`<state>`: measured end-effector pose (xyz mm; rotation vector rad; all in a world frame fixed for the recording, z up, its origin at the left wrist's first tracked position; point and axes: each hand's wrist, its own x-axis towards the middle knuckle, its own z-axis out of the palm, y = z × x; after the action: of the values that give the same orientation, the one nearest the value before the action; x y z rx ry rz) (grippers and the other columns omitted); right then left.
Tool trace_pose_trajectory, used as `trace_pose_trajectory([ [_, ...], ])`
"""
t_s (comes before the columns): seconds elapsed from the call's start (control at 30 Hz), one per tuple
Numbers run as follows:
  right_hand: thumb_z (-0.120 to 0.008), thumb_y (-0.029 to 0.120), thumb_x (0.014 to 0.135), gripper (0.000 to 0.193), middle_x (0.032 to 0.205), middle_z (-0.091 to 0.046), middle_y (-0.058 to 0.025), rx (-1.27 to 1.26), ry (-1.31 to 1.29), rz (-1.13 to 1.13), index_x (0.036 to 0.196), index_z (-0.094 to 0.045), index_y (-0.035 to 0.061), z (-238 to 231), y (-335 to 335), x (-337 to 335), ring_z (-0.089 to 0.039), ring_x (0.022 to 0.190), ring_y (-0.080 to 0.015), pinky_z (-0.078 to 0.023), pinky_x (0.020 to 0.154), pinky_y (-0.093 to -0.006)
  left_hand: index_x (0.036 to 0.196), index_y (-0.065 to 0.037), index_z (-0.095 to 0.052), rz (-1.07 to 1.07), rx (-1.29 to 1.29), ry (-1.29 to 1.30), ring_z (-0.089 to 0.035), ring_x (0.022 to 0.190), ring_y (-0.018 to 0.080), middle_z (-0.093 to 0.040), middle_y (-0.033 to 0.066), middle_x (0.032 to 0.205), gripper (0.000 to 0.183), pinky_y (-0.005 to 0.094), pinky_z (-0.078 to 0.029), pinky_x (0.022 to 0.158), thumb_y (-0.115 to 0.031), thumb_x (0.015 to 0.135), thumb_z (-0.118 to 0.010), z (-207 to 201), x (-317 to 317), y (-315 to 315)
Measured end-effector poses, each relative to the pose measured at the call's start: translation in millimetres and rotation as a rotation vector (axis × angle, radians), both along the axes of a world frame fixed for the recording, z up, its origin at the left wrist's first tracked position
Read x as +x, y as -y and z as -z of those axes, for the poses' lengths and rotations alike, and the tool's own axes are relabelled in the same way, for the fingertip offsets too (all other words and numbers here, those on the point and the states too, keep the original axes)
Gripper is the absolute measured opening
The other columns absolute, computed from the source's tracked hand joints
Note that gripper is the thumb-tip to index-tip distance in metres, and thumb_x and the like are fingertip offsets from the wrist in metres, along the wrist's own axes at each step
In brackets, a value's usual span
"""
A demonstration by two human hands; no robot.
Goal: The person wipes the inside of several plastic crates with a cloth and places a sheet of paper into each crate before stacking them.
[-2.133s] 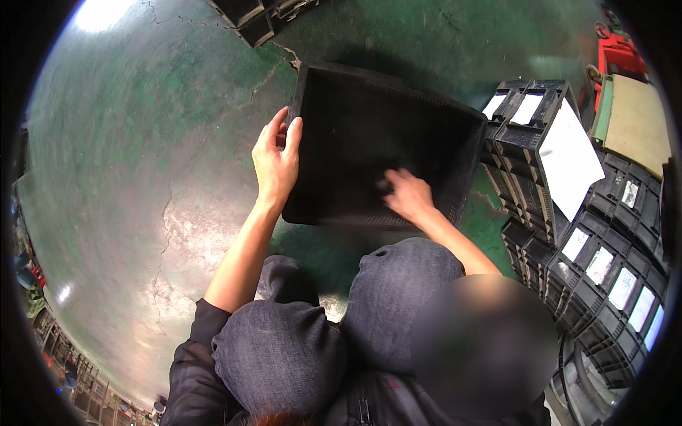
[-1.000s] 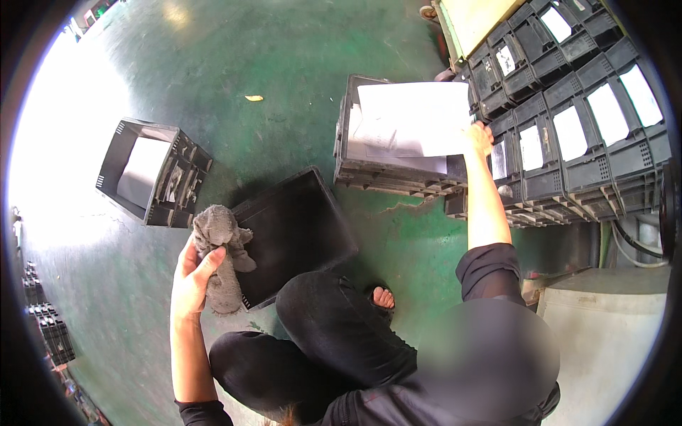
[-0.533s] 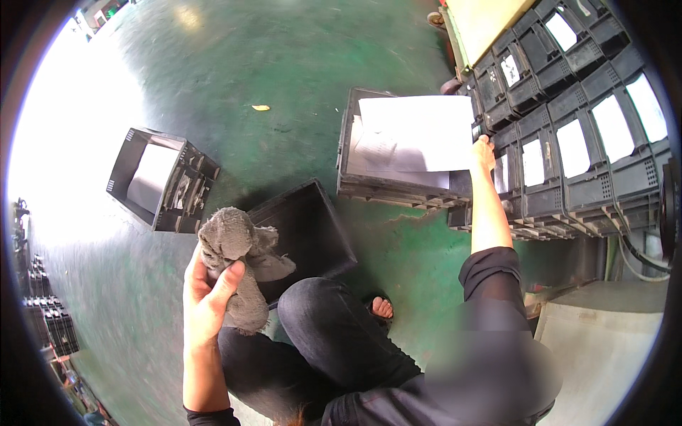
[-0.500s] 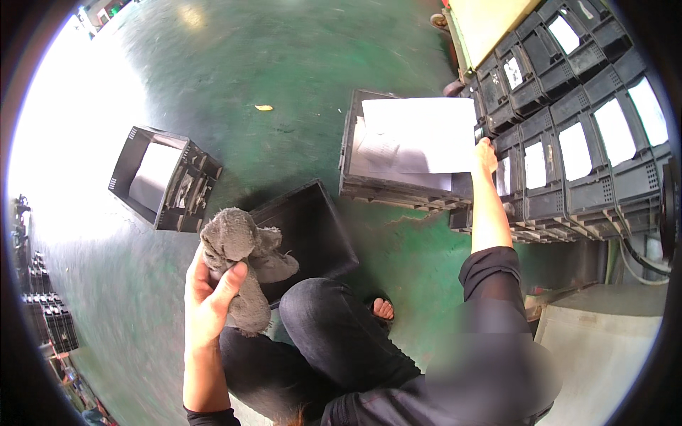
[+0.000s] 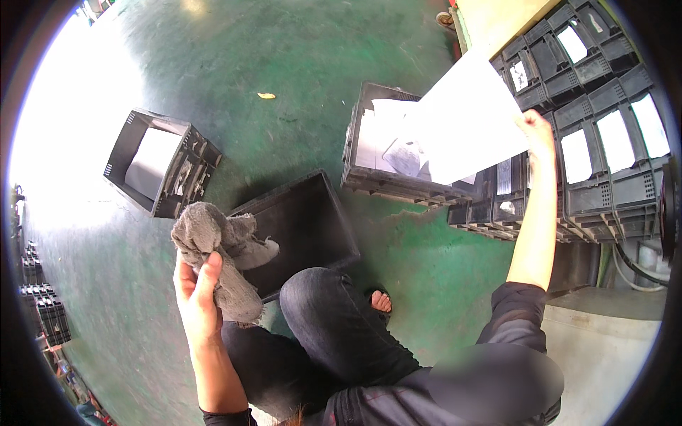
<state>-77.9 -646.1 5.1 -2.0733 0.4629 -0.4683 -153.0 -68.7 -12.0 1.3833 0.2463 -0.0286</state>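
Note:
My left hand (image 5: 201, 291) is closed around a crumpled grey cloth (image 5: 226, 248), held up at the left over the near side of a dark, open crate (image 5: 302, 224) on the floor. Out to the right, my right hand (image 5: 534, 135) pinches the edge of a large white sheet of paper (image 5: 469, 117). The sheet is lifted and tilted above a black plastic crate (image 5: 394, 181). Inside that crate lie more papers (image 5: 376, 138), one with a dark grey picture or print on it; the raised sheet hides part of them.
Black crates (image 5: 582, 149) with white sheets on their fronts are stacked along the right. Another black crate (image 5: 153, 167) rests tipped at the left with a white sheet inside. A small yellow leaf (image 5: 266, 96) lies on the green floor (image 5: 298, 50). A pale box (image 5: 604, 334) stands at the lower right.
My right hand has raised the white sheet up and to the right off the crate, uncovering papers below. My left hand with the cloth has shifted slightly left.

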Motion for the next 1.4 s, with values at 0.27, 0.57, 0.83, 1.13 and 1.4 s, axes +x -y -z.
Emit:
trace_pose_trajectory([
  [0.27,-0.067,0.018,0.08,0.016,0.081,-0.058,-0.0024,0.08,-0.298,-0.814,0.084,-0.06,0.0034,6,-260,-7,-0.055,0.081,-0.0101,-0.045,0.071,-0.0283,0.119,-0.003,-0.052,-0.103,-0.019,0.043,-0.054,0.097,0.0125,-0.059,0.0045,0.109,0.036,0.0273,-0.04,0.088,-0.01,0.085,-0.061,-3,-6,-27],
  [0.57,-0.06,0.027,0.084,0.024,0.098,-0.054,-0.0144,-0.24,-0.384,-1.269,0.092,-0.054,0.0048,260,-454,-45,-0.059,0.086,-0.0348,-0.048,0.075,-0.0434,0.119,-0.001,-0.05,-0.363,0.185,0.185,-0.058,0.088,0.0155,-0.059,0.0086,0.104,0.039,0.0281,-0.047,0.078,-0.017,0.086,-0.06,-26,-47,-63],
  [0.83,-0.054,0.04,0.088,0.035,0.102,-0.059,-0.0158,0.316,-0.324,-1.413,0.097,-0.061,0.007,301,-501,-27,-0.056,0.1,-0.0317,-0.044,0.087,-0.0376,0.115,0.002,-0.049,-0.659,0.262,0.224,-0.059,0.09,0.0203,-0.058,0.013,0.104,0.044,0.032,-0.048,0.079,-0.019,0.081,-0.065,-27,-72,-88],
  [1.13,-0.074,0.042,0.067,0.076,0.148,-0.008,-0.0142,-0.825,-0.47,-1.255,0.133,-0.04,0.026,296,-431,-49,-0.003,0.137,-0.0371,-0.016,0.095,-0.0736,0.118,0.004,-0.047,-0.804,0.267,0.264,-0.058,0.092,0.0224,-0.057,0.0148,0.107,0.048,0.0332,-0.047,0.084,-0.02,0.081,-0.065,-23,-83,-86],
  [1.4,-0.078,0.042,0.062,0.096,0.151,0.003,-0.0093,-0.931,-0.501,-1.219,0.141,-0.024,0.0353,349,-430,-32,0.006,0.137,-0.0386,-0.018,0.091,-0.0774,0.108,0.001,-0.051,-0.757,0.276,0.254,-0.058,0.093,0.0223,-0.058,0.0142,0.106,0.042,0.0357,-0.043,0.09,-0.012,0.072,-0.07,-30,-93,-87],
])
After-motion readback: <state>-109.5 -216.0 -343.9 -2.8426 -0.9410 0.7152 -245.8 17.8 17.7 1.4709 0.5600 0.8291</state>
